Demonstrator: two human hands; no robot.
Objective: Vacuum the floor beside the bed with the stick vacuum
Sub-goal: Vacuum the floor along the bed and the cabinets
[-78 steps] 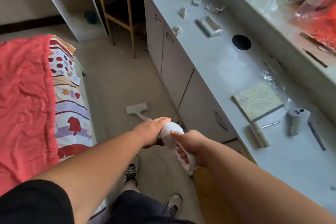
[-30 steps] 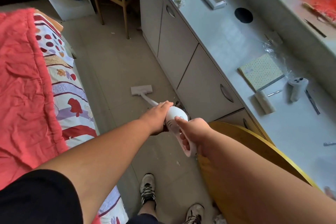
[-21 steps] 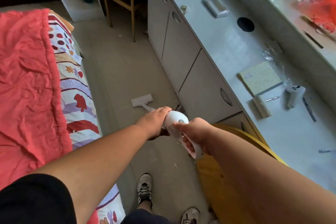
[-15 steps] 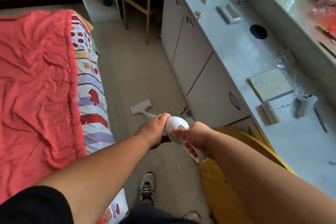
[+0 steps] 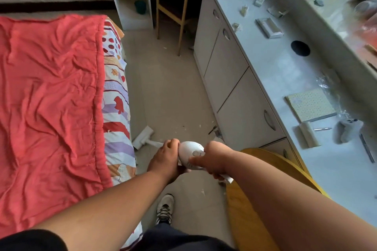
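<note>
Currently, the left hand (image 5: 165, 157) and right hand (image 5: 214, 159) each grip the stick vacuum (image 5: 190, 155) body, its floor head (image 5: 142, 137) touching the bed (image 5: 116, 108) edge at frame centre.

Two hands (left hand (image 5: 165, 158), right hand (image 5: 214, 159)), one stick vacuum (image 5: 190, 154), one bed (image 5: 51, 98), one shoe (image 5: 164, 209).

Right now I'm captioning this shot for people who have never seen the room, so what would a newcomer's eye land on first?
First the wrinkled red blanket filling the left side, over a patterned floral bedsheet. Next, at centre, the left hand and right hand, both gripping the white stick vacuum, its flat floor head against the bed's edge. On the right runs a long pale grey cabinet counter scattered with small items.
</note>
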